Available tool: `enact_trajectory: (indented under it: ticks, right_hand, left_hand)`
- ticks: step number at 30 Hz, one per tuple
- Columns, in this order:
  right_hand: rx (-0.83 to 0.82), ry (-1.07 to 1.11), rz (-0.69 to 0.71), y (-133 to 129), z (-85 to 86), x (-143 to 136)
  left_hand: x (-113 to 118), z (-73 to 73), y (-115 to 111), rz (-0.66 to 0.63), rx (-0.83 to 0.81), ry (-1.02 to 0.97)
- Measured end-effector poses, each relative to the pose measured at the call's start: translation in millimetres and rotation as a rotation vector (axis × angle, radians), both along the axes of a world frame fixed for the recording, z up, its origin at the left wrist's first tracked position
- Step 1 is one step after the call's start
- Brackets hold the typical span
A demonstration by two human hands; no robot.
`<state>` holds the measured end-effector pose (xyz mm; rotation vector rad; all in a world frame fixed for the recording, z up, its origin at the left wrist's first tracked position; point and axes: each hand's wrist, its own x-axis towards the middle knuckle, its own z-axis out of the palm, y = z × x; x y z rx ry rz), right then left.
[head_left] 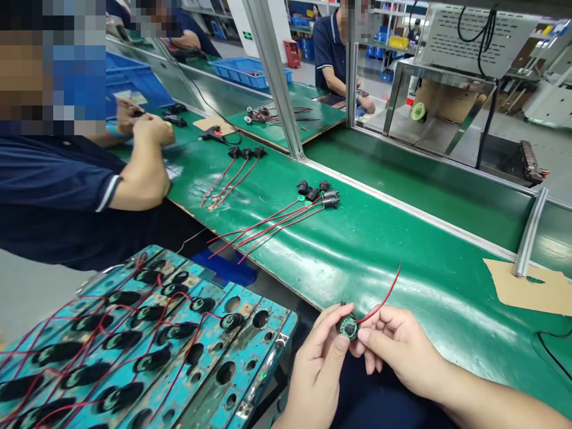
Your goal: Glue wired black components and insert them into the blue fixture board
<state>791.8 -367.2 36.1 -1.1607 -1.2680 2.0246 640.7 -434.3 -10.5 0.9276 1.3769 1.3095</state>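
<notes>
We have both hands bare, close together at lower centre. Left hand (318, 366) comes up from the bottom edge, wrist (301, 414) just in frame, thumb pointing up, index bent over toward the right, pinching. Right hand (402, 342) comes in from lower right, bare forearm (487, 394) slanting, thumb pointing left, fingers curled. We see the two hands' fingertips nearly meeting.
</notes>
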Motion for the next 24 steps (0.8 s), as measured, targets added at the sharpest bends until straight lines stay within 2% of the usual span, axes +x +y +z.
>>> enact_trajectory:
  ticks: [4,9,24]
  right_hand:
    - [-0.051,-0.01,-0.022,-1,0.0,1]
    - [-0.087,-0.021,-0.023,3,-0.2,0]
    - [-0.095,-0.023,-0.048,-2,-10.1,4]
  left_hand:
    - [0,0.3,1,0.009,0.059,0.09]
    - [3,0.8,3,0.027,0.095,0.068]
    - [6,0.8,7,-0.01,0.009,-0.02]
